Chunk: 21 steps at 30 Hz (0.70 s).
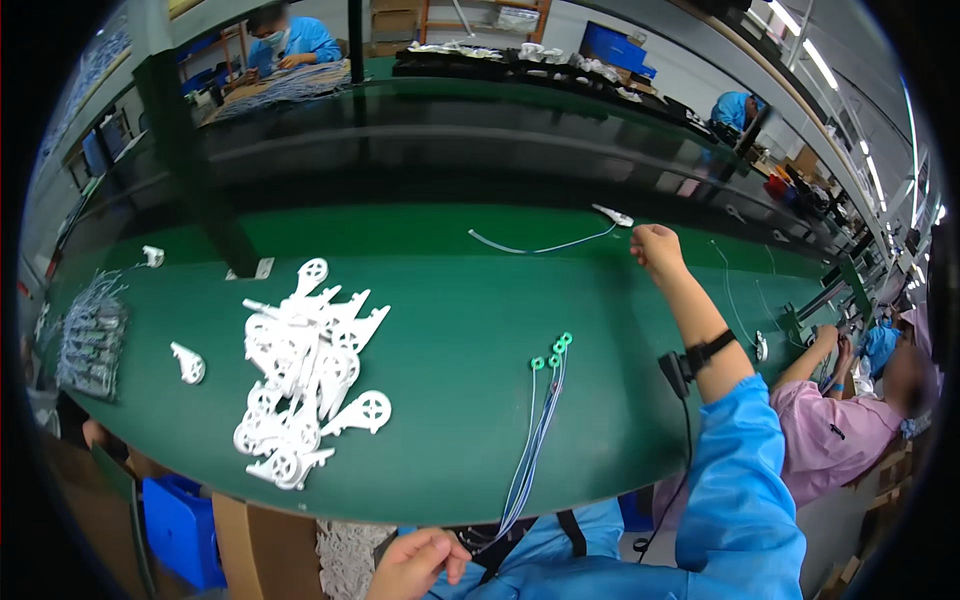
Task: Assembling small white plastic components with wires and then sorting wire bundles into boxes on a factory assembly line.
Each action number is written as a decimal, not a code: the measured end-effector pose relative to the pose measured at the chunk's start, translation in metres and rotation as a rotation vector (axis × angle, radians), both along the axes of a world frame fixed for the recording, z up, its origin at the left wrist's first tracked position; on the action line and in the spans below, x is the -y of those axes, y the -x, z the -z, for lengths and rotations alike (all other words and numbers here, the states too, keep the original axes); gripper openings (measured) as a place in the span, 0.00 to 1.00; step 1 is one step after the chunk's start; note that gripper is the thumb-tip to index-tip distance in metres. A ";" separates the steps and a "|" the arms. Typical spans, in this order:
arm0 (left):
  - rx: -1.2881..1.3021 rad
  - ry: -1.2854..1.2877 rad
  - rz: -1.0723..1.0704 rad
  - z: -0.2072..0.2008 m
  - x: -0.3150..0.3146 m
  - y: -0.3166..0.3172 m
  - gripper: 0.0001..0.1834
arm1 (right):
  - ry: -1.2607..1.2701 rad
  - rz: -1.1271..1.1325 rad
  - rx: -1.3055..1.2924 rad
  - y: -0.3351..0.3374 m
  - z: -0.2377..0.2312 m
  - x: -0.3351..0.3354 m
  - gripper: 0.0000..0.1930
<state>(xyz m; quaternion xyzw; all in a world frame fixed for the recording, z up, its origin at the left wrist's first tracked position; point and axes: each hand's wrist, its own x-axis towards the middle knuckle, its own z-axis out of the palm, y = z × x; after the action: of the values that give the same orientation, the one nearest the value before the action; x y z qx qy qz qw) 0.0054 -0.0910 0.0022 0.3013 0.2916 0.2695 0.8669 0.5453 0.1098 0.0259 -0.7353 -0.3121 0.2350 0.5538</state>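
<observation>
Part of tapered white plastic (614,216) lies just left of and beyond the nearer, curled right hand (657,248), long axis toward it; hold unclear

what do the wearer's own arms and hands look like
The left hand and right hand are bare, without gloves. The right sleeve is bright blue and leaves much of the forearm uncovered; a black strap there carries a small dark box with a thin black cable.

Matt plast. pcs (325,370), smooth low-gloss tbl (450,400)
</observation>
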 end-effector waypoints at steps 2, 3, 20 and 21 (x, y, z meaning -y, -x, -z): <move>-0.084 -0.153 -0.013 -0.002 0.002 0.004 0.20 | 0.061 -0.245 0.067 0.049 -0.009 0.034 0.12; -0.052 -0.053 -0.058 0.001 -0.001 0.004 0.14 | 0.136 -0.350 0.142 0.077 -0.015 0.055 0.15; -0.912 -1.039 -0.626 0.013 -0.052 0.011 0.06 | 0.217 -0.550 0.064 0.218 -0.010 0.105 0.12; -0.982 -1.083 -0.650 0.014 -0.055 0.019 0.06 | 0.096 -0.532 -0.104 0.215 -0.019 0.107 0.11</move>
<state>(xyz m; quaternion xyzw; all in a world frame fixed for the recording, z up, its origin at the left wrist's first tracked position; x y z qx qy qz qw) -0.0136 -0.0358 -0.0114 0.6647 0.5418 0.4493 0.2505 0.3304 0.0026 0.0446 -0.6399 -0.4537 0.4242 0.4524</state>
